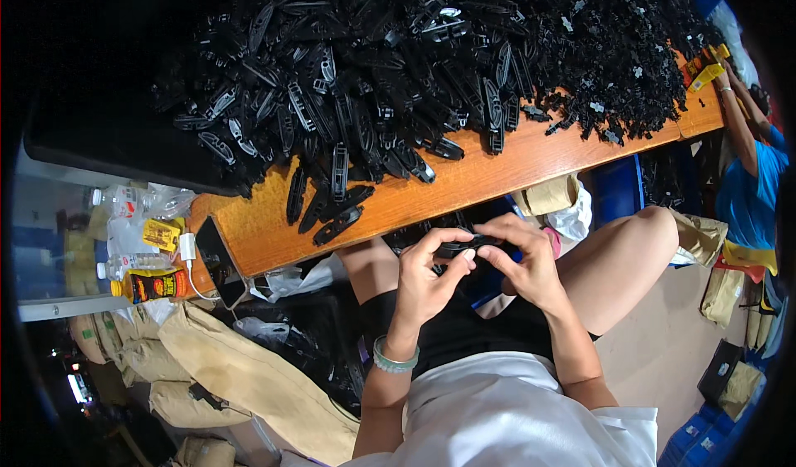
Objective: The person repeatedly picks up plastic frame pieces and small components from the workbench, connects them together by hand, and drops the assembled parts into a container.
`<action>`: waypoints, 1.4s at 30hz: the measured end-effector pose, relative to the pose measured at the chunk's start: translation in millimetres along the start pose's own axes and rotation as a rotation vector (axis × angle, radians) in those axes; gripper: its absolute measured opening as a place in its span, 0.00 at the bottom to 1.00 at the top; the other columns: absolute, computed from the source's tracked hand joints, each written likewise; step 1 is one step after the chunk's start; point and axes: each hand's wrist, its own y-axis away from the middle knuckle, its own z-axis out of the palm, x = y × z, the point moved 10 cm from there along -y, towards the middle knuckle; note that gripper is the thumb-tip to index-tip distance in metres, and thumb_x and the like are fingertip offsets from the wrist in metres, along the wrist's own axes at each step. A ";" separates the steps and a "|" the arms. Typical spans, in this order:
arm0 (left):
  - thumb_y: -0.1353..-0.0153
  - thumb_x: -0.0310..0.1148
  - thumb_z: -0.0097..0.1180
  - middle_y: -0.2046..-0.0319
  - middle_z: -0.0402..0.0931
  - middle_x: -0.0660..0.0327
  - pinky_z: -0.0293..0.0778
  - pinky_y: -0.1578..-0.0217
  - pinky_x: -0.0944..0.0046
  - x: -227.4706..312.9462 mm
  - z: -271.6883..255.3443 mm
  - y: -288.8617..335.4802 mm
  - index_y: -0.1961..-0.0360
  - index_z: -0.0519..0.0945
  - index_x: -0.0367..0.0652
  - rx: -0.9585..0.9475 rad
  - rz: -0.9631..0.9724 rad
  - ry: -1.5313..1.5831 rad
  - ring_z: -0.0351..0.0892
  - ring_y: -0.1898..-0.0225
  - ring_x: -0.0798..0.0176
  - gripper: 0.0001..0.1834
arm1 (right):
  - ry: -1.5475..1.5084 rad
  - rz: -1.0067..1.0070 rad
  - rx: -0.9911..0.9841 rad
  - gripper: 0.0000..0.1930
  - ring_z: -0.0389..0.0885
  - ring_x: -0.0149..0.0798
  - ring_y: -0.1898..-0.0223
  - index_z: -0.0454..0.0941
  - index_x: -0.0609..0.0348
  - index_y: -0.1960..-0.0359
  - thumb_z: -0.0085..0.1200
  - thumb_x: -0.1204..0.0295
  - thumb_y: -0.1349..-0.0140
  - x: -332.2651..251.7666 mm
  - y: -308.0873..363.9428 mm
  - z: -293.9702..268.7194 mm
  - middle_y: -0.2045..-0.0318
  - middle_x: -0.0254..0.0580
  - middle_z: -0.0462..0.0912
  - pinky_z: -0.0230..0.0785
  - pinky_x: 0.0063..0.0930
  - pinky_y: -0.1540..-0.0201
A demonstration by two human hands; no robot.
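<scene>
Apparently mid-handling: left hand (427, 283) and right hand (531, 266) pinch slim black plastic part (453, 246), just below frame centre; next move likely calls for steady pressure.

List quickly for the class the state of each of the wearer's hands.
Left hand: closed, holding a black part.
Right hand: closed, holding the black part's right side.
</scene>
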 end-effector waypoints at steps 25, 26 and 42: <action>0.50 0.24 0.61 0.62 0.72 0.53 0.72 0.66 0.58 52.3 -143.8 33.0 0.62 0.77 0.34 0.638 0.138 -1.080 0.76 0.67 0.49 0.13 | 0.194 -0.216 0.419 0.09 0.79 0.33 0.67 0.77 0.66 0.60 0.51 0.85 0.42 26.5 -46.6 -49.7 0.65 0.41 0.77 0.72 0.22 0.65; 0.49 0.25 0.61 0.64 0.72 0.53 0.72 0.67 0.58 52.8 -143.7 35.6 0.62 0.76 0.34 0.632 0.176 -1.096 0.76 0.68 0.50 0.13 | -0.038 -0.067 0.401 0.08 0.79 0.33 0.68 0.76 0.68 0.59 0.50 0.84 0.41 42.8 -41.3 -39.4 0.64 0.40 0.77 0.73 0.22 0.65; 0.49 0.18 0.61 0.74 0.77 0.61 0.67 0.82 0.76 44.7 -47.2 32.9 0.59 0.79 0.33 0.427 0.199 -0.266 0.73 0.82 0.75 0.14 | -0.654 0.260 0.165 0.08 0.77 0.29 0.66 0.81 0.67 0.64 0.57 0.83 0.46 26.1 -0.6 41.2 0.68 0.41 0.80 0.69 0.19 0.61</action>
